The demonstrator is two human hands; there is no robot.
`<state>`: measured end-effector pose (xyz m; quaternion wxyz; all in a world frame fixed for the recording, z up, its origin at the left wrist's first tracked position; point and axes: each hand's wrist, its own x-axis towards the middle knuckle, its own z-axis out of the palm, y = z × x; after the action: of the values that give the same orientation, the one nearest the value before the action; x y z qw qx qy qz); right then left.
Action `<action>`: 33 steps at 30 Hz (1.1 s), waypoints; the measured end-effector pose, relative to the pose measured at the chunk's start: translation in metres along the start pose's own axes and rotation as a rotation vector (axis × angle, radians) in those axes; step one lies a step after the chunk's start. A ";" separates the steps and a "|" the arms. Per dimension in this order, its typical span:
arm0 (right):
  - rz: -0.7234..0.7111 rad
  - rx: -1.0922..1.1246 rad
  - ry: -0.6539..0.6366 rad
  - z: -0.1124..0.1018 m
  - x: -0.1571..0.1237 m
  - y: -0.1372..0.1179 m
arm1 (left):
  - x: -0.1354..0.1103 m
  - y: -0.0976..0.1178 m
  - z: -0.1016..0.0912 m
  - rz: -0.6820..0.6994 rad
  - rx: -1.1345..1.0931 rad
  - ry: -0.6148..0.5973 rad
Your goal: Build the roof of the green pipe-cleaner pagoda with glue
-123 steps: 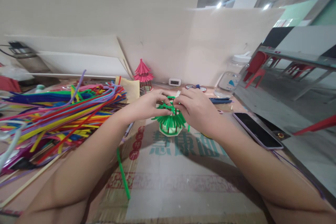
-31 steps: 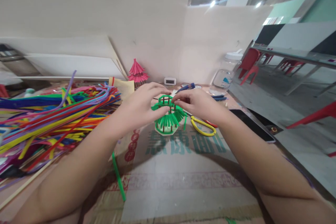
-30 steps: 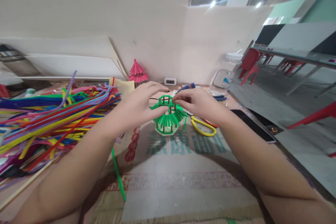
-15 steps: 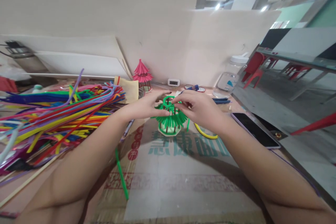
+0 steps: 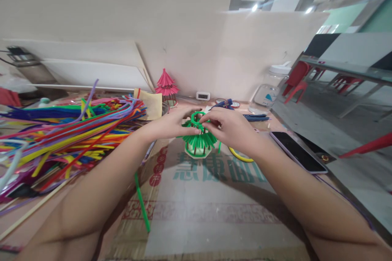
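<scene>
A small green pipe-cleaner pavilion (image 5: 198,143) on a pale octagonal base stands on flattened cardboard (image 5: 214,208) in the middle of the table. My left hand (image 5: 171,124) is cupped against the left side of its upper tier, fingers closed on the green roof pieces. From the right, my right hand (image 5: 229,126) pinches the green ring at the top between thumb and fingers. Both hands touch the pavilion; its upper tier is mostly hidden by them.
A big heap of coloured pipe cleaners (image 5: 61,134) fills the left. A loose green stick (image 5: 142,204) lies on the cardboard. Yellow-handled scissors (image 5: 240,155) and a phone (image 5: 298,157) lie to the right. A pink pavilion (image 5: 167,85), a small clock (image 5: 203,96) and a jar (image 5: 269,89) stand by the wall.
Both hands have closed in tighter on the top of the green pavilion; the right fingers now pinch its top ring. The view has shifted slightly.
</scene>
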<state>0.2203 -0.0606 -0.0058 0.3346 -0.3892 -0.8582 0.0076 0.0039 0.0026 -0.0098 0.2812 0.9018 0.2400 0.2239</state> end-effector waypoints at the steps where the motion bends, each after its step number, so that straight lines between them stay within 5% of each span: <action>1: -0.002 0.008 0.002 0.001 0.000 0.000 | 0.000 0.000 0.000 -0.004 0.003 -0.003; 18: 0.005 0.037 -0.029 -0.001 0.000 -0.005 | -0.001 -0.001 0.000 0.001 0.019 -0.002; 25: 0.195 0.151 0.146 -0.021 0.001 -0.001 | 0.000 0.002 0.000 0.041 0.002 0.021; 33: 0.229 0.062 0.315 -0.042 0.001 0.003 | -0.001 0.011 0.002 -0.015 0.047 0.025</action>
<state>0.2464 -0.0683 0.0267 0.4735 -0.4700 -0.7449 0.0111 0.0071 -0.0067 -0.0051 0.2584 0.9035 0.2555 0.2272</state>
